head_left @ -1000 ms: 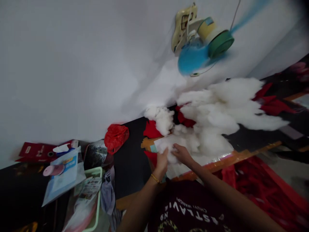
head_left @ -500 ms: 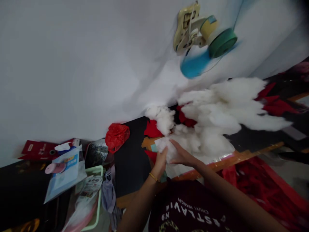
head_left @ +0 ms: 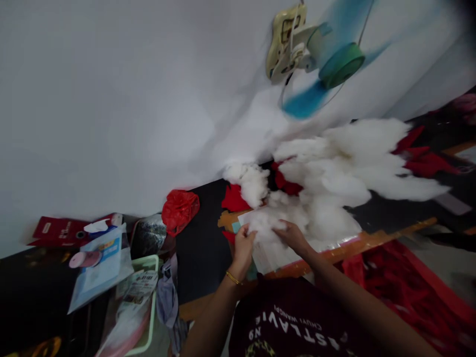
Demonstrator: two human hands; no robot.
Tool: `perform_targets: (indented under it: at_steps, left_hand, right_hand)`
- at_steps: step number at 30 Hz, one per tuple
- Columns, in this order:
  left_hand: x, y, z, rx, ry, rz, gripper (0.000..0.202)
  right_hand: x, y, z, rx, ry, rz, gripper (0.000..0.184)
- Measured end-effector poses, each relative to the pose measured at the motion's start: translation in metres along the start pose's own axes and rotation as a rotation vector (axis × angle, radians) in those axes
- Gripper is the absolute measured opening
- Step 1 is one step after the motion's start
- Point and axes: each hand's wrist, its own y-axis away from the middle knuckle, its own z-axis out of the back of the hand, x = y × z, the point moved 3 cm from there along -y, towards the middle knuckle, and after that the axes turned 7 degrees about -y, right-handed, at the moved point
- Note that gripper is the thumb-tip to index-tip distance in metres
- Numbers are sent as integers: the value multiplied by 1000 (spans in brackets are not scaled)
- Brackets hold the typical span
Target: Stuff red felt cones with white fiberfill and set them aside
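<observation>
A loose tuft of white fibre stuffing (head_left: 263, 222) stretches between my two hands over a pale board (head_left: 273, 255). On its left side, my left hand (head_left: 243, 244) pinches the edge, fingers curled; a gold bracelet circles that wrist. My right hand (head_left: 293, 235) has its fingertips closed on the other side of the tuft. Just beyond my right hand lies a large heap of white stuffing (head_left: 338, 173). A smaller clump of stuffing (head_left: 249, 181) rests partly on red fabric (head_left: 234, 198) behind my hands.
A fan (head_left: 342, 64) with blurred blue blades hangs on the wall above. To the left are a red plastic bag (head_left: 180, 210), a light green basket (head_left: 151, 317) and a pink thread spool (head_left: 85, 259). Red material (head_left: 405, 287) fills the area below the table's right edge.
My hands have moved apart, the right one going rightward. The stuffing between them, bunched together before, is now spread wider and looser, and more of the board shows.
</observation>
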Motion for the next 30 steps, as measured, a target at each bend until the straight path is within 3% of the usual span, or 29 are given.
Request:
perform_targets:
  at_steps: [5, 10, 11, 14, 17, 19, 22, 25, 27, 30]
  left_hand:
    - [5, -7, 11, -7, -29, 31, 32]
    - [10, -6, 0, 64, -220, -19, 24]
    - [10, -6, -3, 87, -268, -34, 22]
    - [8, -5, -8, 108, -345, -75, 22]
    - [0, -2, -5, 92, -362, -125, 47]
    - [-7, -1, -4, 170, -418, -185, 58]
    - [-10, 0, -4, 308, -572, -218, 41]
    - [-5, -6, 4, 202, -628, -129, 23]
    - [-1, -9, 11, 112, -579, -99, 22]
    - [3, -11, 19, 87, -501, -77, 24]
  right_hand:
    - [7, 3, 5, 88, 16, 46, 42]
    - [17, 9, 0, 258, 166, 331, 90]
    - [18, 10, -3, 279, 199, 389, 85]
    - [20, 11, -11, 297, 271, 459, 36]
    - [20, 9, -11, 248, 319, 429, 14]
    - [20, 10, -11, 263, 295, 416, 12]
    - [21, 11, -10, 321, 202, 371, 15]
    - [17, 10, -2, 230, 153, 262, 25]
    - [14, 9, 7, 152, 151, 188, 32]
    - [11, 9, 18, 139, 130, 61, 39]
